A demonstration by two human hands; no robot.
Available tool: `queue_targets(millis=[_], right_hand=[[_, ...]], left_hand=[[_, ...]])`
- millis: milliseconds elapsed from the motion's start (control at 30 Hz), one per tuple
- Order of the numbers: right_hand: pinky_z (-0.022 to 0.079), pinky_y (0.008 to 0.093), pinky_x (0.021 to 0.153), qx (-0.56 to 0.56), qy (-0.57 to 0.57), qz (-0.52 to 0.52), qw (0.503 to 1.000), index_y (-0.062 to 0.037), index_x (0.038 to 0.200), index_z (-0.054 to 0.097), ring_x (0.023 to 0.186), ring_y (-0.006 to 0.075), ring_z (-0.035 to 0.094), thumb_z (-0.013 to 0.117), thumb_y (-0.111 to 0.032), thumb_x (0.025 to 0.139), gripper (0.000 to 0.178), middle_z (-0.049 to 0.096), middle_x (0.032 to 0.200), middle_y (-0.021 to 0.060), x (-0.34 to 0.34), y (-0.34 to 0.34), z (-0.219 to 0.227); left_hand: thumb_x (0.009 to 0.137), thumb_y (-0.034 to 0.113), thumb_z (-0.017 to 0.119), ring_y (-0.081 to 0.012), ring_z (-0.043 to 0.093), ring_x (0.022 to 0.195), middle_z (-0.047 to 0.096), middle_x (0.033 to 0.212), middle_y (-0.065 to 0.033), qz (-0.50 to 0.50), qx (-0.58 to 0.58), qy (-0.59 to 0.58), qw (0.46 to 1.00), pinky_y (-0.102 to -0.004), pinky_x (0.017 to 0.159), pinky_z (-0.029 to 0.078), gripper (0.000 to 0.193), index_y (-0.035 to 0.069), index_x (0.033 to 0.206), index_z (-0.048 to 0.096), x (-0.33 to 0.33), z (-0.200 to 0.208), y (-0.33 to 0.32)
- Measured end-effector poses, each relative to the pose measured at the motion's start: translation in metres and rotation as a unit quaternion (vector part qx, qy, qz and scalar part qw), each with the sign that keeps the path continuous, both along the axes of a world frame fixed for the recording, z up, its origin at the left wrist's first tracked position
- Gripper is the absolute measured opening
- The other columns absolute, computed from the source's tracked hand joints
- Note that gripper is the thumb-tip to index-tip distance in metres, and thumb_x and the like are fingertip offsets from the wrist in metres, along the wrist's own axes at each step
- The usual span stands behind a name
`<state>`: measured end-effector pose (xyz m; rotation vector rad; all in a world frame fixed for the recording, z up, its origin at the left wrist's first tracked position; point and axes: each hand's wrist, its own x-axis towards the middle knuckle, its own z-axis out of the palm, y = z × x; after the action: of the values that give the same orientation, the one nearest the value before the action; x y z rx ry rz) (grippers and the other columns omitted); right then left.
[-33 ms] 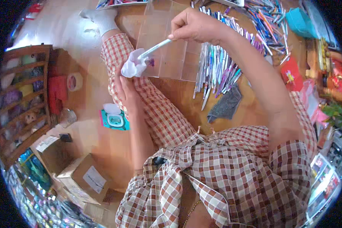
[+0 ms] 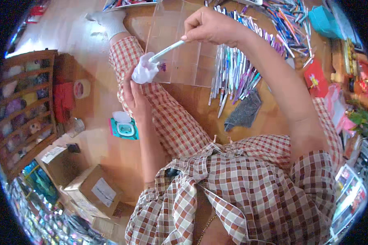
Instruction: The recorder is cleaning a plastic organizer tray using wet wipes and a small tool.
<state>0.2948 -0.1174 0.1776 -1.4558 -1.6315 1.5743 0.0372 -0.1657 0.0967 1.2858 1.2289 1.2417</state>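
My right hand [image 2: 206, 26] pinches one end of a slim pale white-and-green pen [image 2: 169, 50]. The pen slants down to the left, and its lower end goes into a crumpled white wipe [image 2: 145, 70]. Under that wipe is my left hand [image 2: 137, 96], holding it with the fingers mostly hidden behind the cloth. Beyond my hands a clear plastic divided tray [image 2: 176, 77] lies on the floor, with a small purple thing visible in it. To its right, a row of pens [image 2: 235, 71] is laid out side by side in white, teal and purple.
A grey cloth [image 2: 244, 112] lies below the pen row; a larger pen heap [image 2: 288, 26] is at the far right. Left of my leg sits an opened teal wipes pack [image 2: 124, 127]. Cardboard boxes [image 2: 92, 188] and a wooden rack [image 2: 24, 102] stand at left, a teal container [image 2: 324, 22] far right.
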Motion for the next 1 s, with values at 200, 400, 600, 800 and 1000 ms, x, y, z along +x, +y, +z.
queue_targets(millis=[200, 400, 600, 800, 1000], right_hand=[[0.035, 0.0241, 0.046, 0.082, 0.001, -0.02, 0.996, -0.0019, 0.069, 0.063, 0.05, 0.0056, 0.046, 0.063, -0.012, 0.076, 0.012, 0.053, 0.055, 0.0013, 0.015, 0.002, 0.0], [0.027, 0.0242, 0.043, 0.093, -0.108, -0.065, 0.988, -0.0037, 0.069, 0.057, 0.048, 0.0074, 0.037, 0.061, -0.022, 0.077, 0.02, 0.041, 0.054, -0.0039, 0.042, -0.016, 0.014], [0.037, 0.0271, 0.051, 0.084, -0.156, -0.109, 0.978, -0.0042, 0.077, 0.061, 0.058, 0.0147, 0.049, 0.057, -0.016, 0.077, 0.012, 0.052, 0.066, 0.0022, -0.035, -0.08, 0.089], [0.047, 0.0301, 0.058, 0.056, -0.219, -0.181, 0.957, -0.0047, 0.086, 0.065, 0.068, 0.0221, 0.06, 0.054, -0.01, 0.077, 0.015, 0.063, 0.079, 0.0083, 0.126, -0.101, 0.055], [0.029, 0.0187, 0.048, 0.142, -0.173, -0.114, 0.968, -0.0037, 0.07, 0.053, 0.056, 0.0014, 0.039, 0.061, -0.013, 0.078, 0.015, 0.045, 0.061, -0.0054, 0.108, -0.112, 0.044]], left_hand=[[0.075, 0.005, 0.062, -0.0294, 0.05, 0.102, 0.055, 0.104, -0.0146, -0.063, 0.253, 0.402, 0.878, -0.0381, 0.088, 0.039, 0.034, 0.009, 0.108, 0.058, -0.001, 0.049, 0.014], [0.072, 0.003, 0.061, -0.0312, 0.054, 0.089, 0.058, 0.094, -0.0117, -0.28, 0.19, 0.437, 0.834, -0.0377, 0.078, 0.043, 0.021, 0.003, 0.093, 0.062, 0.001, 0.076, 0.036], [0.071, -0.004, 0.048, -0.0341, 0.055, 0.096, 0.058, 0.102, -0.0171, -0.513, 0.161, 0.566, 0.624, -0.0392, 0.086, 0.044, 0.029, 0.004, 0.094, 0.063, -0.01, 0.059, 0.058], [0.062, -0.001, 0.056, -0.0355, 0.059, 0.082, 0.061, 0.086, -0.0184, -0.613, 0.128, 0.602, 0.496, -0.0413, 0.071, 0.047, 0.019, 0.001, 0.08, 0.064, -0.003, 0.011, 0.091], [0.069, -0.001, 0.05, -0.0348, 0.059, 0.081, 0.062, 0.083, -0.0193, -0.615, 0.163, 0.586, 0.503, -0.0402, 0.071, 0.047, 0.018, 0.0, 0.082, 0.063, -0.008, 0.032, 0.104]])
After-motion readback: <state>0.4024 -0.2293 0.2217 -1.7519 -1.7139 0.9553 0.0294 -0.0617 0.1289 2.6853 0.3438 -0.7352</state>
